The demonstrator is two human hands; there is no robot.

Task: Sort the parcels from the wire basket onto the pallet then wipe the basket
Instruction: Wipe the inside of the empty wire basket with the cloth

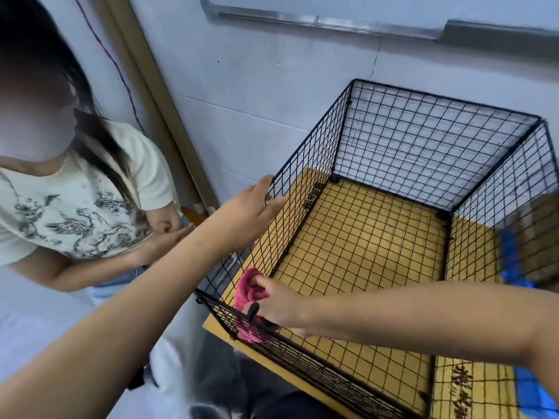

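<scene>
The black wire basket (423, 146) is empty. The left hand (251, 205) curls its fingers round the rim. The right hand (282, 306) fingers squeeze a pink cloth (249, 290) inside, so I think wiping is under way.

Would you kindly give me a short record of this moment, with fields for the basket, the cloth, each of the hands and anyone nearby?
basket: black wire basket, no parcels inside, on a yellow surface
cloth: pink cloth, at the basket's near left corner
left hand: grips the top rim of the basket's left wall
right hand: holds the cloth against the wire
bystander: person in a cream printed top, standing to the left
stage: wiping step
</scene>
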